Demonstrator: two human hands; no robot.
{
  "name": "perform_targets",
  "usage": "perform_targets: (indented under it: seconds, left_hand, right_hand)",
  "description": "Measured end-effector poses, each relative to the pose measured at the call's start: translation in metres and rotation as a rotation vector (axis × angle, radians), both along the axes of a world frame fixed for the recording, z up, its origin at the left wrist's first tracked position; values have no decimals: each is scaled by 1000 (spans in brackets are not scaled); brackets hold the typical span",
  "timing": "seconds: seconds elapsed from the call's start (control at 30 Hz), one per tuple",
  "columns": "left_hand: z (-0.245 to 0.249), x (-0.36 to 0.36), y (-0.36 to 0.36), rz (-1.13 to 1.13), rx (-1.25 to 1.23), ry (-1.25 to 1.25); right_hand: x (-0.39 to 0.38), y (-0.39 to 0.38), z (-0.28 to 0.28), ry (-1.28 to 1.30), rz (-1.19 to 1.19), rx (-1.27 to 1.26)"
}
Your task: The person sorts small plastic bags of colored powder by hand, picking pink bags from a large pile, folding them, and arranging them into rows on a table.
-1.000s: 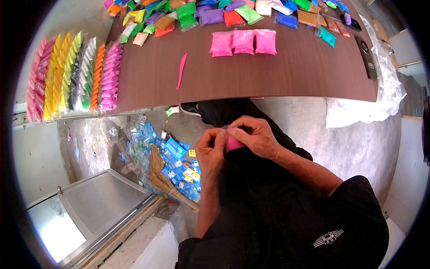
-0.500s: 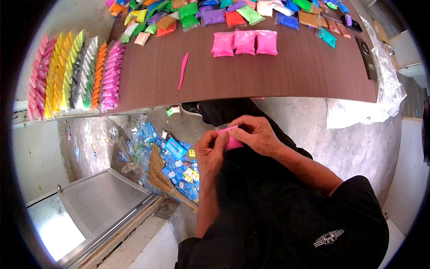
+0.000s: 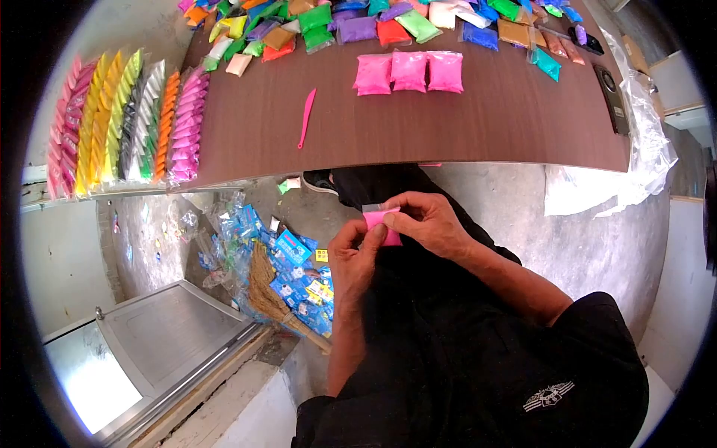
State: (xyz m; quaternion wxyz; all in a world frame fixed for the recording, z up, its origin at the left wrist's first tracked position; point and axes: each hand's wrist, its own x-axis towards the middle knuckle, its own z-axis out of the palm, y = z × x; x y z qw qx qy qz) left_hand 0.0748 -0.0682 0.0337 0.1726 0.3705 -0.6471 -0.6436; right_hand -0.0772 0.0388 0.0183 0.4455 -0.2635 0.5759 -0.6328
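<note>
A small pink packet (image 3: 392,237) with a clear upper edge is held between two bare hands, above a person's lap and just off the near edge of a brown table (image 3: 418,134). The left hand (image 3: 355,257) pinches its left side between thumb and fingers, while the right hand (image 3: 432,225) grips its upper right part, thumb across the front and fingers bent behind. On the tabletop beyond, three pink pouches (image 3: 408,72) sit side by side in a row, with a pink plastic knife (image 3: 307,118) lying to their left. A crowded spread of multicolored packets (image 3: 357,30) covers the far side, and long strips of colored packets (image 3: 153,119) lie side by side at the left end. A dark rectangular device (image 3: 612,98) rests near the right edge, beside clear plastic sheeting (image 3: 597,188) that hangs past the table. Below, on the floor to the left, a straw broom (image 3: 265,287) lies against a heap of blue printed packaging (image 3: 295,257), near a metal-framed panel (image 3: 175,332). The person wears a black shirt (image 3: 478,358) with a white emblem.
</note>
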Motion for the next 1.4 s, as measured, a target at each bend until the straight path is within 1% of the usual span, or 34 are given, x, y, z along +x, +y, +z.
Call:
perform_targets:
  seconds: [0.1, 0.17, 0.23, 0.3, 0.4, 0.47, 0.6, 0.7, 0.77, 0.87, 0.97, 1.07, 1.13, 1.17, 1.3, 1.37, 1.4]
  left_hand:
    - [1, -1, 0, -18, 54, -32]
    - [1, -6, 4, 52, 119, 5]
    - [0, -6, 7, 59, 123, 2]
    - [0, -7, 10, 66, 127, 1]
    - [4, -8, 10, 97, 105, 11]
    - [5, -4, 6, 49, 42, -27]
    - [1, -3, 4, 33, -12, -7]
    - [5, -6, 6, 28, 59, -32]
    - [9, -9, 10, 83, 131, 3]
    - [4, -7, 9, 95, 148, 5]
    - [0, -4, 5, 61, 120, 13]
    - [-2, 0, 1, 34, 58, -40]
    - [-3, 1, 0, 32, 36, -48]
    - [-3, 0, 0, 31, 16, -56]
    - [5, -9, 6, 55, 85, -19]
    - [9, -13, 10, 116, 133, 77]
    - [9, -13, 9, 117, 130, 77]
  right_hand:
    - [1, 1, -4, 3, -2, 9]
    - [2, 1, -4, 13, -14, 11]
    - [2, 1, -1, 86, -63, 7]
    - [5, 0, -5, 82, -71, -17]
    - [5, -1, -6, 61, -66, -41]
    - [5, -2, -5, 42, -51, -41]
    - [4, -1, -2, 23, -39, -26]
    - [1, 2, -5, 36, -41, -17]
    - [2, 1, -6, 43, -43, -24]
    - [3, 1, -4, 82, -57, -26]
    - [3, -1, -5, 97, -47, -50]
    - [2, -1, -9, 33, -33, -65]
    - [0, 0, -9, 5, 8, 5]
    - [-1, 1, -7, 7, 6, 1]
    - [-3, 3, -2, 47, -13, -7]
    - [-2, 4, -1, 57, -36, -29]
    - [-3, 5, 0, 67, -28, -24]
